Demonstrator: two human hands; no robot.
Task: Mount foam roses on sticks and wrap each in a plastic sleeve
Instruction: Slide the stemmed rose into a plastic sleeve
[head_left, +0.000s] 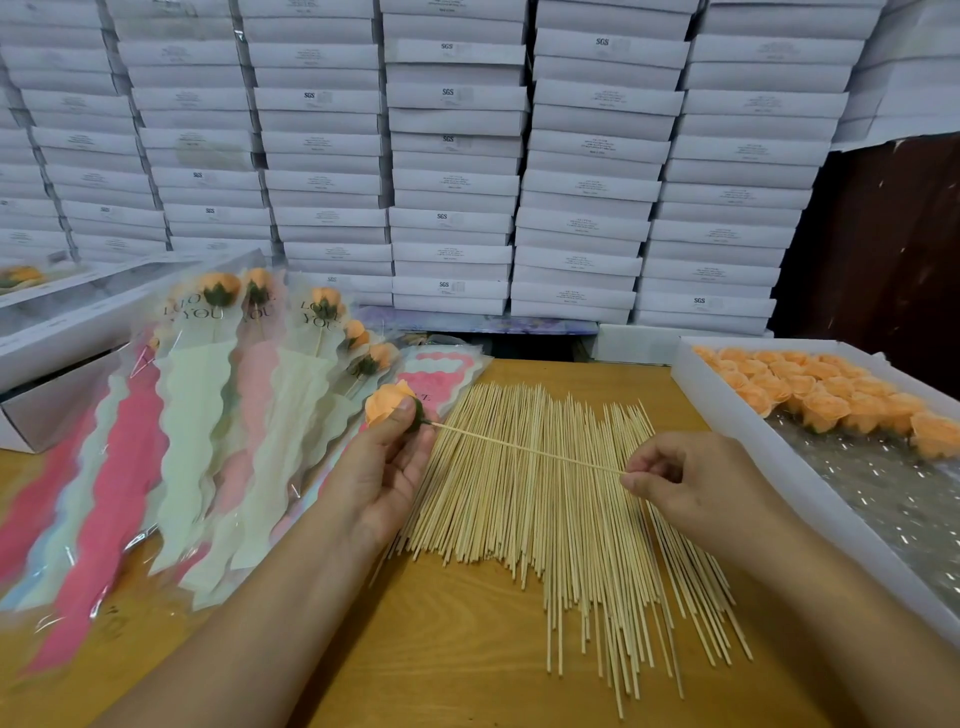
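My left hand (387, 467) is gripping an orange foam rose (388, 406) by its green base, while my right hand (691, 480) is pinching the far end of a stick (524, 449) whose tip is meeting that base. I am judging it best to keep the stick in line with the rose's centre and push gently, twisting a little. Beneath my hands, loose sticks (566, 525) are lying on the wooden table (457, 675). Sleeved roses (218, 395) are piling up left, a tray of roses (737, 441) is sitting right, and white boxes (452, 156) are stacked far behind.
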